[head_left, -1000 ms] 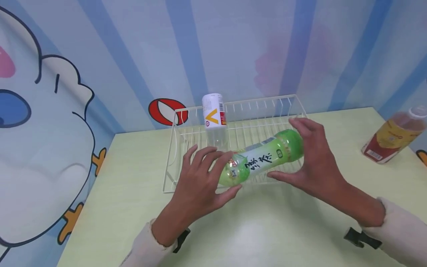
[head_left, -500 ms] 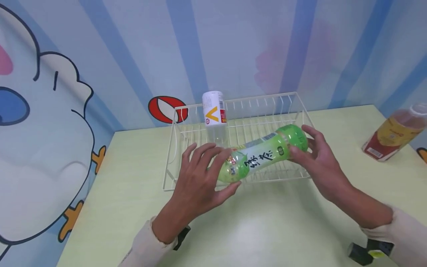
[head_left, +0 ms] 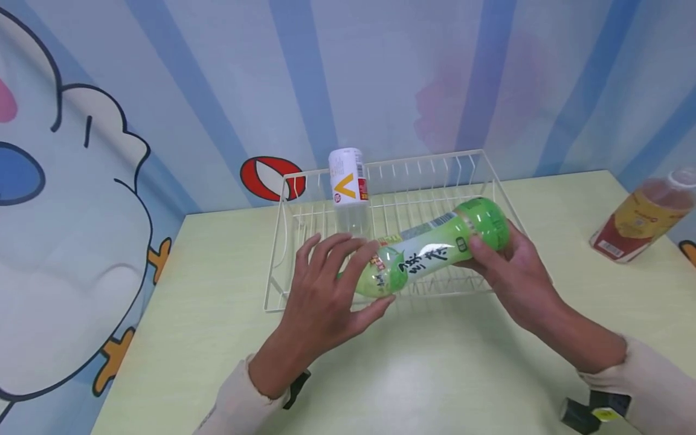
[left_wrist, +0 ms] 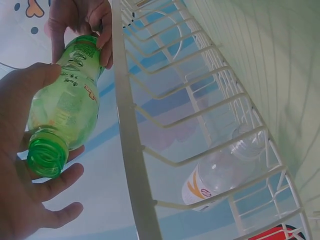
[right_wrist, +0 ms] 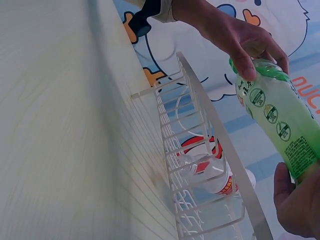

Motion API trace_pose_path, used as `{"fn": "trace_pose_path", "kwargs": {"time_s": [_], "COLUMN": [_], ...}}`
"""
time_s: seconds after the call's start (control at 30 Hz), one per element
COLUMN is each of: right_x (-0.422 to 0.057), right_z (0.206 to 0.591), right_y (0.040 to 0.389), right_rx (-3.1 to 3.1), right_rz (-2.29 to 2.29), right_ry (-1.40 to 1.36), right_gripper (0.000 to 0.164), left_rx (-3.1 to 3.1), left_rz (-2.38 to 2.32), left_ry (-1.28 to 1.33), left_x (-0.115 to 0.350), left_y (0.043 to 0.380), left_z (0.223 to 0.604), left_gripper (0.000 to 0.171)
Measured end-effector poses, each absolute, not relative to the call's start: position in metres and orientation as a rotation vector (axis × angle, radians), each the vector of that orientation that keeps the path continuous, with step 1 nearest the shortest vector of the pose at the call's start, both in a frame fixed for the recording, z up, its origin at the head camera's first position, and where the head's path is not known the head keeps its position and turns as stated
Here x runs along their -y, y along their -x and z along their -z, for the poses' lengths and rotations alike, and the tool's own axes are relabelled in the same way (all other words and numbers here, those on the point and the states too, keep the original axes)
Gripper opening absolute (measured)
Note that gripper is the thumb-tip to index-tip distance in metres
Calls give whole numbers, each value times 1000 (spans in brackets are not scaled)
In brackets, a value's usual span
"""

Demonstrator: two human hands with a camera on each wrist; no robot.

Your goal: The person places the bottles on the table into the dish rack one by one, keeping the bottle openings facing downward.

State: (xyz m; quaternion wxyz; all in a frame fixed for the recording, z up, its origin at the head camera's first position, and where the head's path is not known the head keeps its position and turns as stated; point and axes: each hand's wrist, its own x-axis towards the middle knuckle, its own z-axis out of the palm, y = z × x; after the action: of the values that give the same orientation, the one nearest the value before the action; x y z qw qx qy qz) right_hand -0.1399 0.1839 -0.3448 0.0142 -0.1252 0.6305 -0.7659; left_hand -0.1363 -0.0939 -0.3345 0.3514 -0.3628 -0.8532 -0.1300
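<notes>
A green tea bottle is held on a slant above the front of a white wire basket, its base end higher at the right. My left hand holds the shoulder end between thumb and spread fingers. In the left wrist view, the bottle's green threaded neck points past the left palm. My right hand grips the base, thumb across the near side and fingers hidden behind. The right wrist view shows small print and round icons on the bottle.
Inside the basket, at its back left, is a clear bottle with a white label. A bottle with a red and yellow label stands on the pale table at the right. A wall painted with cartoons rises behind.
The right hand, first spread apart from the base, has closed round it. The bottle's base end has shifted slightly up and right. The left hand has kept its place at the shoulder end.
</notes>
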Motion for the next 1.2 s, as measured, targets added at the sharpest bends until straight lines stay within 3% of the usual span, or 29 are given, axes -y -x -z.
{"fn": "trace_pose_path", "kwargs": {"time_s": [0.33, 0.87, 1.2], "right_x": [-191, -206, -210], "right_z": [343, 346, 350], "right_y": [140, 145, 143], "right_rx": [-1913, -1887, -1947], "right_rz": [2473, 2540, 2515], "right_ry": [334, 384, 353], "right_gripper": [51, 45, 48], "left_rx": [2300, 2689, 2890], "left_rz": [344, 133, 201], "left_ry": [925, 485, 407], "left_x": [105, 176, 201], "left_y": [137, 138, 141], "left_z": [335, 368, 373], "left_gripper": [85, 95, 99]}}
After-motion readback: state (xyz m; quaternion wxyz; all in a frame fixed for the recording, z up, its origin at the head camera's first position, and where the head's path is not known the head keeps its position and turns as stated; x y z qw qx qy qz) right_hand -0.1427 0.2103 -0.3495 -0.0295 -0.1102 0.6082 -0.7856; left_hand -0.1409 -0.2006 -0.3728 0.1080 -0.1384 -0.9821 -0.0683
